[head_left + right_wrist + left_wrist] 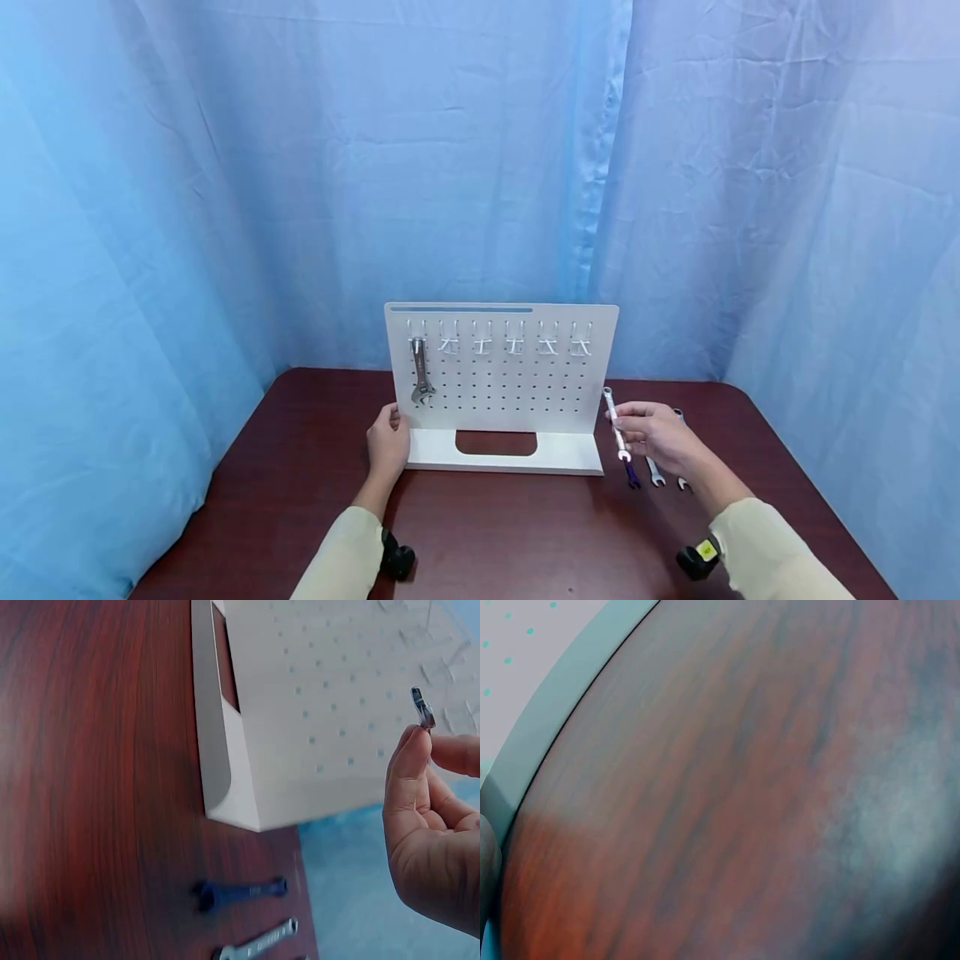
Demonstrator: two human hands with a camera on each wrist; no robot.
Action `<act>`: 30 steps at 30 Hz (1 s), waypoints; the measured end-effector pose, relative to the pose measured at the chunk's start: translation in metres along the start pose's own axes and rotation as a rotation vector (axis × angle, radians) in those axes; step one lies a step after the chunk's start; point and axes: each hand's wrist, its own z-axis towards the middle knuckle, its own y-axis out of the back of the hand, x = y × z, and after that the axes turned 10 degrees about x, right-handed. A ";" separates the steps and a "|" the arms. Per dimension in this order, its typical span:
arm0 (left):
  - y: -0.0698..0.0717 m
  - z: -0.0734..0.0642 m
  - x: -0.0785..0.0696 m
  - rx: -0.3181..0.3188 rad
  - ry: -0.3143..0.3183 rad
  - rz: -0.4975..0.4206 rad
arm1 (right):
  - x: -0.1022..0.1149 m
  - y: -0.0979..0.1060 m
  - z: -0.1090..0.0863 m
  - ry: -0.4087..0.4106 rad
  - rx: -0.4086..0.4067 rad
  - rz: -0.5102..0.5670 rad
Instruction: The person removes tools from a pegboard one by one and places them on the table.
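Note:
A white pegboard stand [495,400] stands upright on the table. My left hand [387,446] grips its left edge low down; a fingertip [487,862] shows beside the board's rim in the left wrist view. An adjustable wrench [421,372] hangs from the leftmost hook. To the right of the board, my right hand [658,433] pinches a silver combination wrench [618,427] between thumb and fingers, raised off the table. In the right wrist view only the tip of this wrench [424,710] shows above the fingers. Below it lies a dark blue wrench [240,892].
Silver wrenches [656,472] lie on the table under and beside the right hand, partly covered by it. Further white hooks [514,342] line the top of the board. The dark red table [510,533] is backed by blue curtains [450,183].

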 end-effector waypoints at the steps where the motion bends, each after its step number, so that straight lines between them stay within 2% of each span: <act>1: 0.000 0.000 0.000 -0.002 0.004 0.000 | -0.001 0.004 -0.002 -0.004 -0.009 -0.004; 10: 0.000 0.000 0.001 -0.009 0.015 -0.009 | -0.007 0.037 -0.010 -0.009 -0.059 0.001; 23: -0.002 0.001 0.003 -0.004 0.012 -0.006 | -0.010 0.092 -0.025 -0.080 -0.149 -0.145; 30: -0.001 0.001 0.004 0.002 0.000 -0.020 | -0.022 0.112 -0.031 -0.105 -0.178 -0.135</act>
